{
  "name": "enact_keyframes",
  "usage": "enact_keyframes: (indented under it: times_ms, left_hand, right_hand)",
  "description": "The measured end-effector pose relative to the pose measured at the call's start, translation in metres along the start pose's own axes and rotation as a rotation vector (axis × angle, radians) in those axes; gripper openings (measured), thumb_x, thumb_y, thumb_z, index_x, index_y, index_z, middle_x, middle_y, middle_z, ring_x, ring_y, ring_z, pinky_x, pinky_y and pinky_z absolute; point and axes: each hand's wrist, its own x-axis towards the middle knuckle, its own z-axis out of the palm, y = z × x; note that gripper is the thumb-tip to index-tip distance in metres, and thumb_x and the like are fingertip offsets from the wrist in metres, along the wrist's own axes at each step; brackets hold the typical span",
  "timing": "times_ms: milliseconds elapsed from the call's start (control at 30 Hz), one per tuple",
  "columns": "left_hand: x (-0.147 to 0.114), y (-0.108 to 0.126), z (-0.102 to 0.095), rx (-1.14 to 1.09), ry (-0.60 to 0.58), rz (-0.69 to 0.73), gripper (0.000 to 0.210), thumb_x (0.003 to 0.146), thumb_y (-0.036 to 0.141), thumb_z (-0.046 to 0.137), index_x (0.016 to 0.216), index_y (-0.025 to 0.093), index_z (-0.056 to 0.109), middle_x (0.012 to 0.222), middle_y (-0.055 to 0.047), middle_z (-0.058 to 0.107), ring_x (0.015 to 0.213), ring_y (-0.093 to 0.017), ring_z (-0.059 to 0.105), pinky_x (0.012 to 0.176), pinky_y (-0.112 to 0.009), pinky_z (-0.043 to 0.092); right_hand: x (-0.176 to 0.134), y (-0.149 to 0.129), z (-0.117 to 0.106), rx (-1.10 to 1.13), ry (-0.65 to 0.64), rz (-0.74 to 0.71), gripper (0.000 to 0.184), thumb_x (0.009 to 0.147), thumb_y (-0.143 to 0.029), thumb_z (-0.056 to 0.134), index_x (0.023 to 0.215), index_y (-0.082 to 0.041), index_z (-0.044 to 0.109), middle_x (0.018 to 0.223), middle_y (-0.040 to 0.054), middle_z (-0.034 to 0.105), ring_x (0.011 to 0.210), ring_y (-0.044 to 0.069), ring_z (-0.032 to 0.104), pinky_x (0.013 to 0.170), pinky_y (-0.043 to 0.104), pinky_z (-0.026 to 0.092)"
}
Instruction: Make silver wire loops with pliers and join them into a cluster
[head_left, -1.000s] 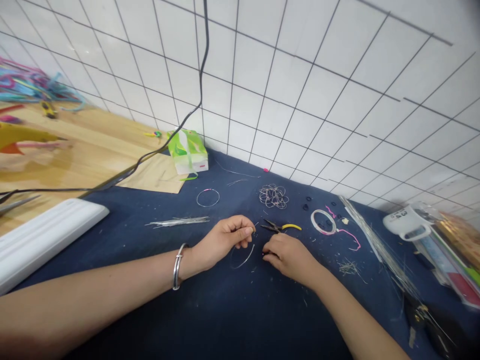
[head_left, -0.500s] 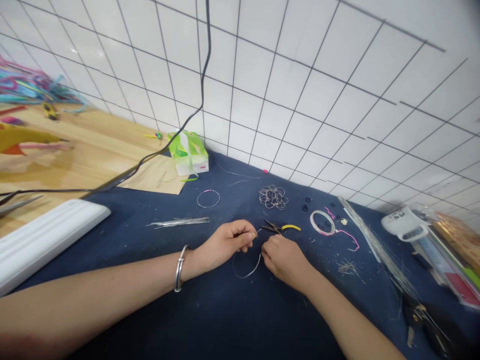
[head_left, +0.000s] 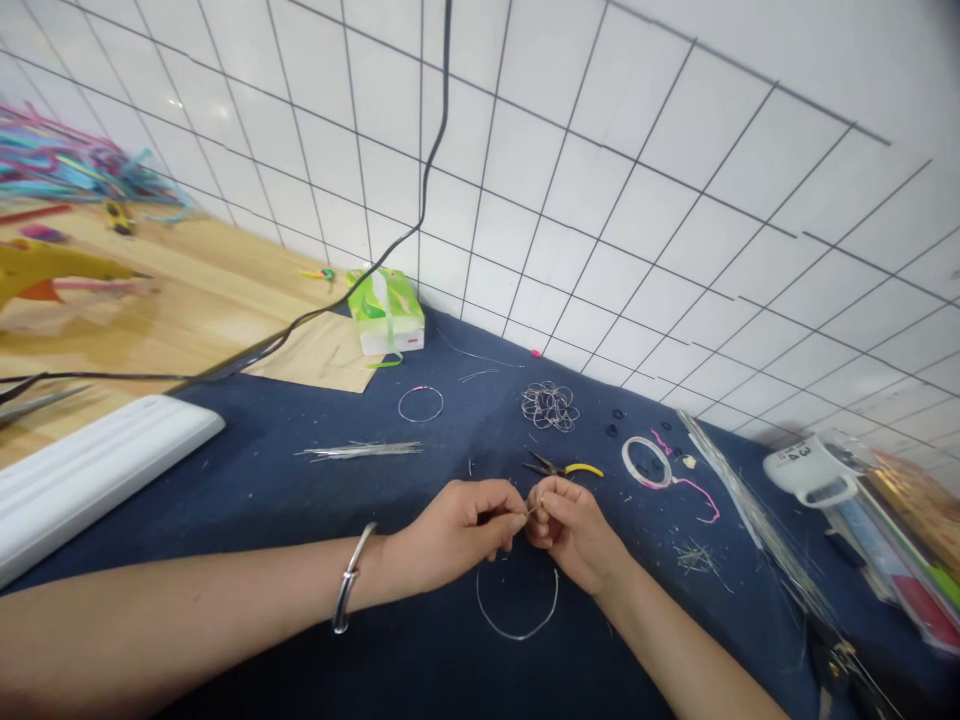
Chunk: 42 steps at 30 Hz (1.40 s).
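A thin silver wire loop (head_left: 517,638) hangs below my two hands, its ends brought together between them. My left hand (head_left: 480,522), with a silver bangle at the wrist, pinches one end between thumb and forefinger. Close beside it, my right hand (head_left: 568,530) pinches the other end, fingers curled in. The fingers hide the exact meeting point of the wire. Just behind my right hand lie pliers (head_left: 581,469) with a yellow handle. A finished-looking wire ring (head_left: 421,404) with a pink spot lies farther back on the dark blue cloth (head_left: 337,640).
A bundle of straight wires (head_left: 364,450) lies at left, a pile of wire rings (head_left: 550,406) behind the pliers. At right are a white tape roll (head_left: 627,463), wire scraps (head_left: 697,560), long wires (head_left: 739,510) and a white mug (head_left: 806,468). A tissue pack (head_left: 388,325) stands near the tiled wall.
My hands have come down and closer together. The wire loop now hangs wider and lower beneath them. My right hand has turned so its curled fingers show. The view has shifted slightly.
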Motion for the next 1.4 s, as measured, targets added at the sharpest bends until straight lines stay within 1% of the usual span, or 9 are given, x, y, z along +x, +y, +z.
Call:
enact_keyframes:
  times_ms: [233, 567, 800, 1033, 1267, 1400]
  left_hand:
    - [0.002, 0.000, -0.001, 0.009, -0.002, -0.003, 0.016, 0.082, 0.023, 0.045, 0.078, 0.014, 0.058, 0.063, 0.001, 0.055, 0.056, -0.009, 0.053, 0.053, -0.021, 0.045]
    - [0.002, -0.004, -0.002, 0.130, 0.018, -0.001, 0.016, 0.082, 0.021, 0.043, 0.077, 0.016, 0.058, 0.062, 0.002, 0.055, 0.054, -0.008, 0.051, 0.051, -0.018, 0.041]
    - [0.003, -0.004, -0.002, 0.142, 0.029, -0.012, 0.015, 0.080, 0.019, 0.043, 0.074, 0.016, 0.056, 0.062, 0.003, 0.055, 0.055, -0.008, 0.052, 0.050, -0.018, 0.041]
    - [0.003, -0.003, -0.002, 0.141, 0.035, -0.058, 0.015, 0.081, 0.021, 0.043, 0.075, 0.017, 0.056, 0.061, 0.003, 0.056, 0.053, -0.009, 0.054, 0.049, -0.018, 0.042]
    - [0.004, -0.008, 0.000, 0.077, 0.039, -0.086, 0.016, 0.081, 0.024, 0.043, 0.079, 0.017, 0.057, 0.062, 0.002, 0.056, 0.052, -0.009, 0.053, 0.048, -0.018, 0.042]
    - [0.004, -0.009, 0.001, 0.021, 0.019, -0.092, 0.019, 0.082, 0.025, 0.042, 0.087, 0.017, 0.059, 0.064, 0.002, 0.055, 0.055, -0.010, 0.054, 0.050, -0.020, 0.044]
  right_hand:
    - [0.000, 0.002, -0.001, -0.011, -0.005, 0.003, 0.016, 0.073, -0.026, 0.062, 0.068, -0.015, 0.053, 0.058, -0.0024, 0.047, 0.051, 0.007, 0.038, 0.048, 0.020, 0.027]
    - [0.000, 0.004, -0.003, -0.047, -0.007, -0.009, 0.012, 0.077, -0.023, 0.057, 0.070, -0.014, 0.053, 0.058, -0.0021, 0.047, 0.052, 0.007, 0.039, 0.049, 0.021, 0.026]
    - [0.000, 0.008, -0.003, -0.144, 0.073, -0.077, 0.008, 0.077, -0.022, 0.058, 0.073, -0.015, 0.055, 0.062, -0.0015, 0.049, 0.055, 0.008, 0.041, 0.051, 0.022, 0.029]
    - [0.001, 0.010, -0.001, -0.319, 0.166, -0.177, 0.008, 0.079, -0.022, 0.056, 0.073, -0.016, 0.055, 0.061, -0.0026, 0.048, 0.056, 0.008, 0.042, 0.054, 0.023, 0.032]
    - [0.002, 0.011, -0.001, -0.398, 0.201, -0.206, 0.009, 0.079, -0.024, 0.056, 0.074, -0.016, 0.055, 0.062, -0.0026, 0.049, 0.056, 0.008, 0.042, 0.054, 0.023, 0.033]
    - [0.003, 0.012, 0.000, -0.452, 0.226, -0.226, 0.010, 0.079, -0.024, 0.055, 0.074, -0.016, 0.055, 0.061, -0.0033, 0.048, 0.056, 0.008, 0.041, 0.054, 0.022, 0.034]
